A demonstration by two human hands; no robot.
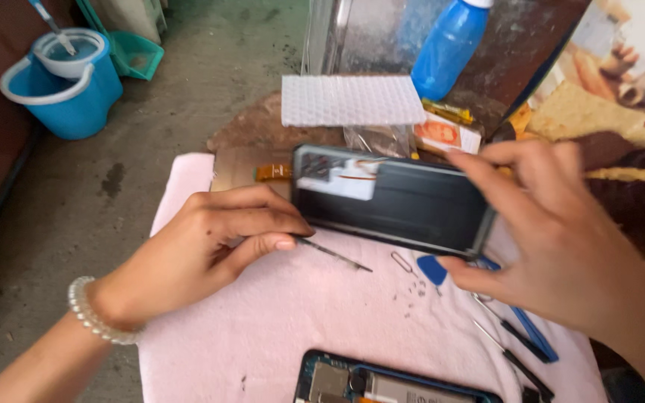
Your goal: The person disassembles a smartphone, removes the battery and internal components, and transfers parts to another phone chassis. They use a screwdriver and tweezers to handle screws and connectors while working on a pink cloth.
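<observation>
My right hand (561, 239) holds a dark opened phone part (393, 198) by its right end, tilted up above a pink cloth (263, 321). A small orange flex cable (272, 172) sticks out at the part's left end. My left hand (210, 242), with a pearl bracelet on the wrist, pinches a thin metal tool (334, 254) whose tip points right, just below the phone part's lower left edge. A blue triangular pick (431, 269) lies near my right thumb.
Another opened phone body (382, 380) lies at the cloth's near edge. Screwdrivers (513, 339), a small pin (402, 262) and tiny screws sit on the cloth's right side. Behind are a white foam pad (349, 101), a blue bottle (449, 45) and a blue mop bucket (65, 78).
</observation>
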